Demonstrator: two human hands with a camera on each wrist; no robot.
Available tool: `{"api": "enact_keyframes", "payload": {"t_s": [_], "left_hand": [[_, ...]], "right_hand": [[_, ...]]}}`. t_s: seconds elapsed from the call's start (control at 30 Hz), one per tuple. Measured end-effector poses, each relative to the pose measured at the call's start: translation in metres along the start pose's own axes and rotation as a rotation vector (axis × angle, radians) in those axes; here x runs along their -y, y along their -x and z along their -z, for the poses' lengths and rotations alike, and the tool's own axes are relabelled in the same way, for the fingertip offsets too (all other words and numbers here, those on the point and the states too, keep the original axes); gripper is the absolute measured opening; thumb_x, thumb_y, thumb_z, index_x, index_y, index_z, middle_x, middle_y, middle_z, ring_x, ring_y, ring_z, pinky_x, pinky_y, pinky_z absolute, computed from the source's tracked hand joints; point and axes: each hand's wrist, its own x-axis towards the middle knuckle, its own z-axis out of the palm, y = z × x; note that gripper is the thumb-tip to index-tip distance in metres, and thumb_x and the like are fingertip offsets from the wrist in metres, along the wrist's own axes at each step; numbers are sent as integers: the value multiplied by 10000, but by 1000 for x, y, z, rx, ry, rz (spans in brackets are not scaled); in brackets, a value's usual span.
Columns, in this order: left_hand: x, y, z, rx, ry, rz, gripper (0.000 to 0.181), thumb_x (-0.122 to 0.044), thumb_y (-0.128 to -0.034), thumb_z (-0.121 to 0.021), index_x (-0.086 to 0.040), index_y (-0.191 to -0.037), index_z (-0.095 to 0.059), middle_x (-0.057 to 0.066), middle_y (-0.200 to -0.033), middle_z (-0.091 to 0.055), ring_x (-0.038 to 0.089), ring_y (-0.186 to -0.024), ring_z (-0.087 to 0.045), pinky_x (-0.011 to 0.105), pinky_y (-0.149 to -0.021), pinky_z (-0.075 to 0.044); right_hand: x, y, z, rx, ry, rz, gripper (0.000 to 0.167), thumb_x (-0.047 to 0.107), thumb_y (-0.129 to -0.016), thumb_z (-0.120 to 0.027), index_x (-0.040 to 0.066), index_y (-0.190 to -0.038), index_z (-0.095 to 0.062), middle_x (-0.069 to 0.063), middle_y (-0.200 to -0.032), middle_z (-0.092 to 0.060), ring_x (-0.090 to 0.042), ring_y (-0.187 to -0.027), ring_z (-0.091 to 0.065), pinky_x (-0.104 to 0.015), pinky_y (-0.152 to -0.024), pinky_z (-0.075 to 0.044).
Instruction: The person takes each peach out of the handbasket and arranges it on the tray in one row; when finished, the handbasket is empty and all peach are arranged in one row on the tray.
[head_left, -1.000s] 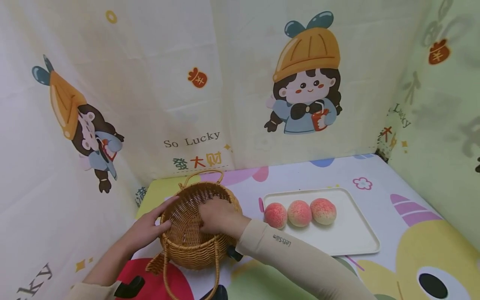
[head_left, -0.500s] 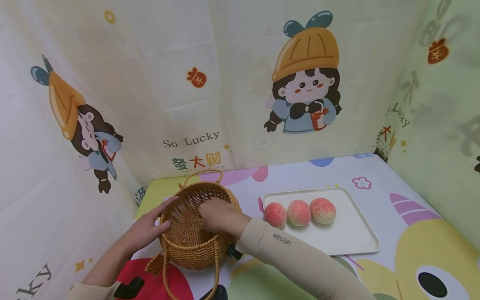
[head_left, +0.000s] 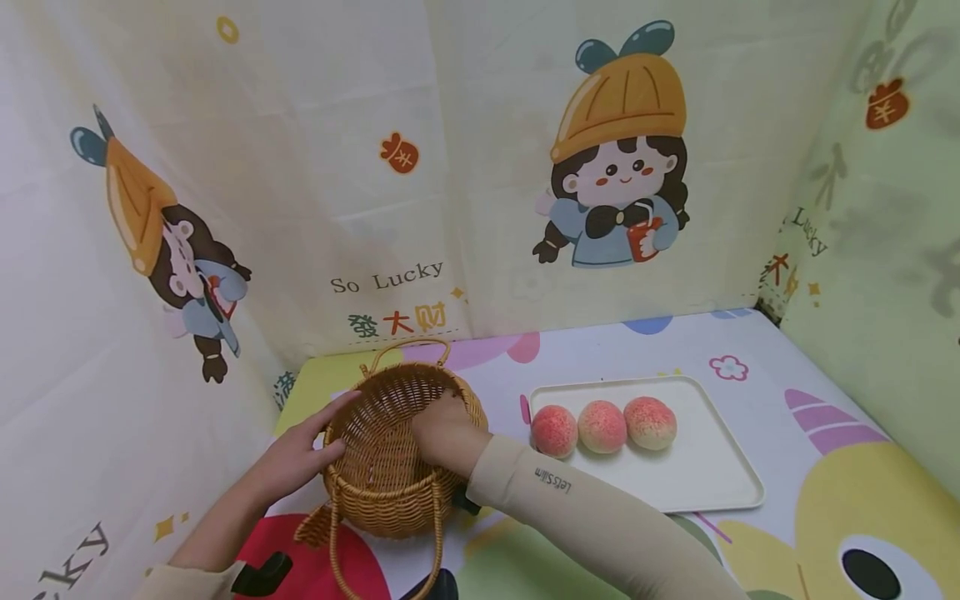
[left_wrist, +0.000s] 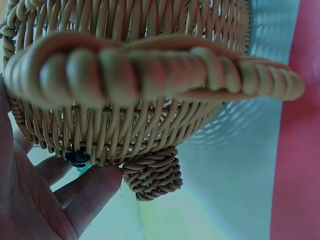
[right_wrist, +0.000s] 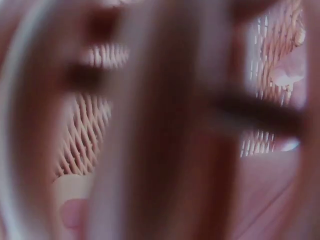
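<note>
A round wicker basket point(head_left: 397, 512) stands on the table, its mouth tilted toward the head camera. My left hand point(head_left: 296, 454) holds its left rim, thumb over the edge; in the left wrist view its fingers point(left_wrist: 95, 192) press the outer wall beside a small woven foot point(left_wrist: 152, 175). Inside the basket, against the right side, is my right hand point(head_left: 453, 437), its fingers hidden. In the right wrist view, blurred weave covers most of the hand, and a pale, smooth thing point(right_wrist: 72, 186) shows by a fingertip; its kind is unclear.
To the right lies a white rectangular tray point(head_left: 712, 479) bearing three peaches point(head_left: 602, 427) in a row along its left part. One basket handle point(head_left: 335, 554) hangs toward the front; the other handle point(head_left: 420, 341) stands at the back. Printed cloth walls point(head_left: 480, 208) enclose the table.
My right hand has shifted slightly right and deeper inside the basket. The left hand keeps its place on the rim, and the peaches stay on the tray.
</note>
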Motion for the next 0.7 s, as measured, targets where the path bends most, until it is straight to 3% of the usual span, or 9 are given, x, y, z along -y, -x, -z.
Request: {"api": "enact_keyframes", "payload": {"t_s": [0.2, 0.4, 0.57, 0.7], "left_hand": [[-1, 1, 1, 2, 15, 7, 711, -149, -950, -609, -348, -1579, -343, 175, -1585, -366, 422, -1287, -470, 398, -664, -445], [0, 0, 0, -5, 6, 7, 707, -148, -949, -599, -338, -1581, -345, 168, -1583, -372, 433, -1306, -462, 396, -687, -465], [3, 0, 0, -11, -22, -1, 707, -141, -948, -599, -335, -1580, -350, 148, -1579, -386, 439, -1352, -436, 431, -748, -471], [1, 0, 1, -10, -28, -11, 708, -152, -949, -599, -328, -1585, -342, 154, -1581, -382, 442, -1359, -429, 455, -774, -475]], "right_hand": [[3, -1, 1, 32, 49, 6, 160, 363, -977, -638, 258, -985, -759, 56, -829, -692, -110, -769, -609, -307, -777, -500], [0, 3, 2, -44, 49, 57, 91, 327, -938, -694, 259, -892, -733, 62, -844, -686, -156, -853, -634, -338, -828, -510], [-6, 4, 0, -161, -84, 146, 314, 277, -922, -693, 207, -653, -549, 69, -627, -537, -101, -603, -487, -294, -573, -478], [-11, 2, -3, -246, -230, 215, 344, 216, -851, -694, 191, -614, -445, 60, -586, -425, -116, -549, -369, -300, -473, -380]]}}
